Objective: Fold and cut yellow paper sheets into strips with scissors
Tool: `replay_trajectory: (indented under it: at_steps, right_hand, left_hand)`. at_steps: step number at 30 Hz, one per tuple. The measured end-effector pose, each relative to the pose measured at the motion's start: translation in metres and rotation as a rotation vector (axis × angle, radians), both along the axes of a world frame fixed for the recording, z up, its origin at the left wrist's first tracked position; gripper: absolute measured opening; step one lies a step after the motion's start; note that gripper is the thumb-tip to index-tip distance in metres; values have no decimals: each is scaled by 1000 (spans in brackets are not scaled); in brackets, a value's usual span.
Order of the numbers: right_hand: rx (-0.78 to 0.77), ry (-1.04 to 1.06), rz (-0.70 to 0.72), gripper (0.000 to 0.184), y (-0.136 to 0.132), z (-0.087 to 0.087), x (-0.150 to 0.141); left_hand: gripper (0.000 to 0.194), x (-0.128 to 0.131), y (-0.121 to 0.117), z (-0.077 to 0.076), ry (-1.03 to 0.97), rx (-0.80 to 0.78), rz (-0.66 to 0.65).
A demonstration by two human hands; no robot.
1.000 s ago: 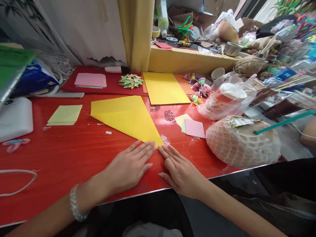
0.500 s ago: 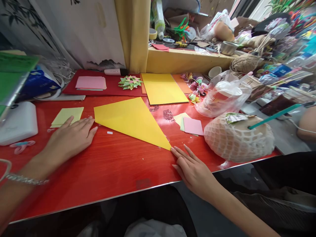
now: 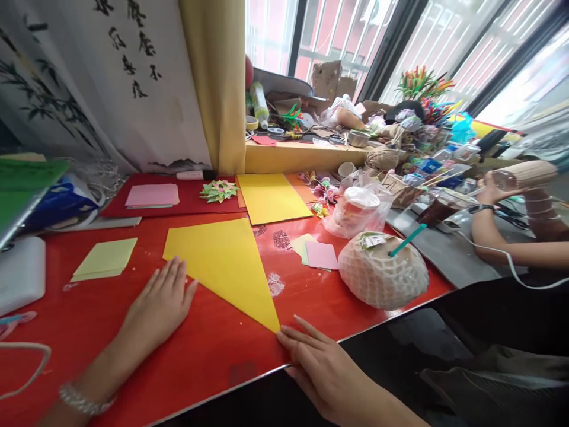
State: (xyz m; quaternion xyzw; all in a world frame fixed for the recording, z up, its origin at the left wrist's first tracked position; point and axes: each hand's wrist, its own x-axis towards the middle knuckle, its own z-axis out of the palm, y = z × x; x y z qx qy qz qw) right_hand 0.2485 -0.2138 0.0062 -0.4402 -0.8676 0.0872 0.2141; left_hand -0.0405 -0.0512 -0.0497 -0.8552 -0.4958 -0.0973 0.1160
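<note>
Red table (image 3: 213, 350), yellow curtain (image 3: 226, 83), pale panel (image 3: 173, 127) with black calligraphy (image 3: 146, 44), yellow ledge (image 3: 284, 161), bright barred windows (image 3: 333, 29)

Red table (image 3: 213, 356) (glossy) | pointed yellow sheet (image 3: 226, 264) | pale-yellow squares (image 3: 105, 258) | netted fruit (image 3: 382, 276)

Bright daylight came thru the barred window (image 3: 427, 47), w/ some glare on the red tabletop (image 3: 213, 332) & edges stretched, blurry.

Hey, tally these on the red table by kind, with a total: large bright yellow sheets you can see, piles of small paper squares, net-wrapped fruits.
Large bright yellow sheets: 2 (pointed sheet, rectangular sheet)
Piles of small squares: 3 (pale yellow pile, pink pile, mixed pile)
Net-wrapped fruit: 1
Total: 6
</note>
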Motion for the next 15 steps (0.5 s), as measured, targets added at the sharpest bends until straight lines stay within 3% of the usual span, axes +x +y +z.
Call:
replay_trajectory:
  at_steps: [3,5,8,10,12,15]
  right_hand:
    - [106,62,10,12,11,20,-3]
    - [299,75,-90,20,36,39,-8]
    - [485,137,-303,34,106,77,-20]
    - [490,126,-542,41,169,101,-23]
    - [398,132,-697,40,234,114,-18]
    - [-15,3,-799,34,313,106,7]
  left_hand:
    - [78,-19,16,8,33,38,56]
    - [77,-15,26,21,33,90,99]
    - [69,5,37,34,-57,198,72]
    - [62,15,43,30,-118,179,-82]
    - [59,16,47,18,-128,62,-222]
    - [59,8,49,1,-159,-56,-172]
